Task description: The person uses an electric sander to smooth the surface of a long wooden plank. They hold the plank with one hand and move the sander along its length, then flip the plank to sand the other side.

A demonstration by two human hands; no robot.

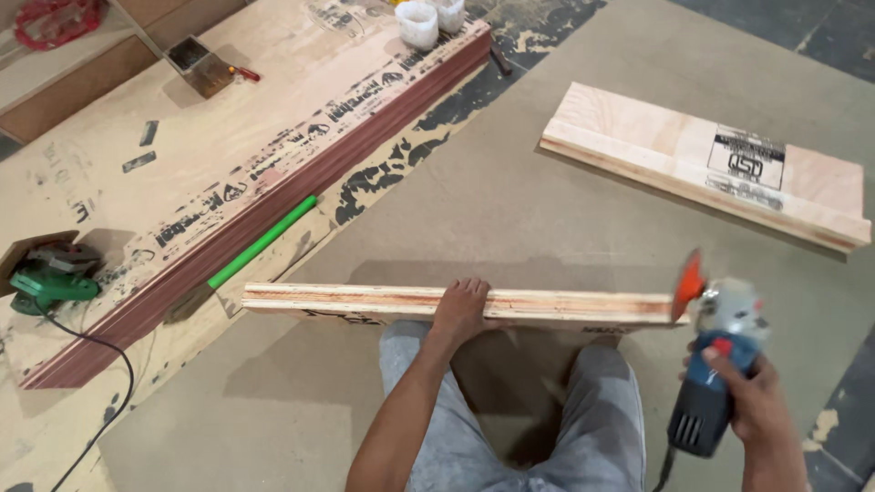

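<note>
A long plywood strip (365,302) stands on its edge across my knees, running left to right. My left hand (462,308) presses down on its top edge near the middle. My right hand (747,392) grips a blue and grey angle grinder (715,378). The grinder's orange disc (688,283) sits at the strip's right end, touching or very close to it.
A tall stack of plywood sheets (273,173) lies to the left with a green power tool (52,281) and white cups (428,20) on it. A green-handled tool (260,243) rests beside the stack. Another plywood board (702,164) lies at the upper right.
</note>
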